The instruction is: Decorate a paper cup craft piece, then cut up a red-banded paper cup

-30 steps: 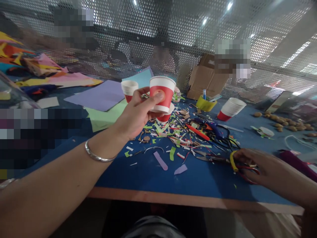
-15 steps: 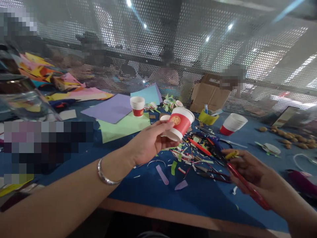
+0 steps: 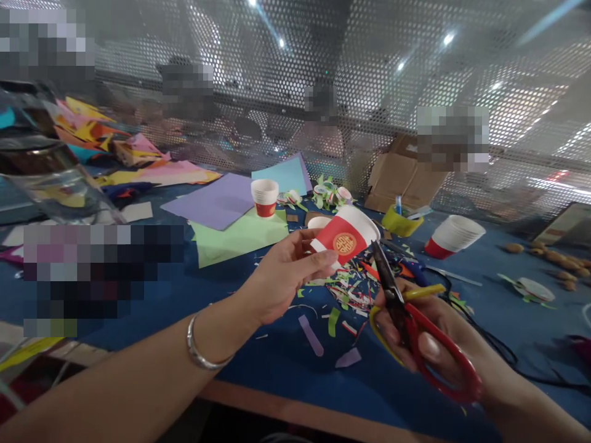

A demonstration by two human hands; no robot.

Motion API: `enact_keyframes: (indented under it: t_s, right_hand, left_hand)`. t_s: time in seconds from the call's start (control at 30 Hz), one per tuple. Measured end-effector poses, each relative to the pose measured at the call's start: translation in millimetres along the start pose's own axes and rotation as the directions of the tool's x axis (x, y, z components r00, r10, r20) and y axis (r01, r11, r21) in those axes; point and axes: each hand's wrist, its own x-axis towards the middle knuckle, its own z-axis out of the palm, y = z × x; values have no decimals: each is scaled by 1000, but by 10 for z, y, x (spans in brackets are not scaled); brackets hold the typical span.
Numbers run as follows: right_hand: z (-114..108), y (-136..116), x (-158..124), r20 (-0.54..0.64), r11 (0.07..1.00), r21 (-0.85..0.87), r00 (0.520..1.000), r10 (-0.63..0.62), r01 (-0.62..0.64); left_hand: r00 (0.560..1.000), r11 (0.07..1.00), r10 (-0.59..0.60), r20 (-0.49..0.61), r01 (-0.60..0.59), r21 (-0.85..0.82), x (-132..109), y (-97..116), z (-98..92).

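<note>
While half-closed, hands (image 3: 286, 271) (image 3: 444, 319) around cup (image 3: 347, 239) and scissors (image 3: 398, 300).

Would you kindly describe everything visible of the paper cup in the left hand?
The paper cup is white with a broad red band bearing a round gold emblem. The left hand grips it near the base, tilted, its mouth toward the upper right, above the blue table. The tips of the scissors are close to its rim; whether they touch is unclear.
</note>
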Motion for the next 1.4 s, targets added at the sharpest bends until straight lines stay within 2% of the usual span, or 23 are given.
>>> enact_keyframes:
  t_s: [0.13,0.27,0.43,0.63,0.77,0.93,1.1,1.4]
  right_hand:
    - [12,46,9,30,984,179,999,18,-23]
    - [3,-4,103,-6,971,237,999,35,-32]
    - [40,-124,186,-17,997,51,999,-50,50]
    - [91,-136,176,24,1000,2,1000,0,0]
    - [58,-21,230,33,999,-36,999,-11,12]
    - [12,56,222,40,996,-72,997,62,-59]
    - [17,0,208,57,991,-100,993,99,-93]
    - [98,27,186,-59,991,-76,993,102,-106]
  left_hand:
    - [999,998,28,-45,-26,51,22,-1,-30]
    - [998,996,18,-58,-13,87,30,-13,-33]
    - [998,990,13,-54,-6,144,29,-42,-34]
    - [988,975,57,-146,-24,219,36,-45,-19]
    - [982,959,143,-120,-108,262,68,-59,-43]
    - [962,911,263,-75,-222,347,70,-93,-60]
    - [953,896,301,-24,-275,350,29,-86,-33]
    - [929,874,369,-20,-339,348,-2,-98,14]
